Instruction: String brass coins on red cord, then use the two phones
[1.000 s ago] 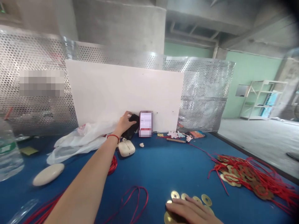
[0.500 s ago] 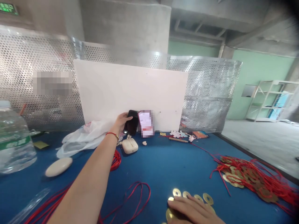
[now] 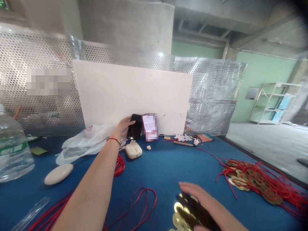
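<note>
your right hand [image 3: 211, 205] just tipped on edge; gold coins [image 3: 176, 219] now bunch under it, likely swept together, can't tell if fingers grip any. your left hand [image 3: 122, 127] pinches the black phone [image 3: 134, 130], straighter now beside the lit phone [image 3: 149, 126].

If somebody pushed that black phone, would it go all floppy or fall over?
It probably wouldn't flop: the black phone looks like a flat, stiff slab. Its shiny front might feel a bit slippery. It's thin and propped up steeply, so it could tip or slide if the left hand let go.
</note>
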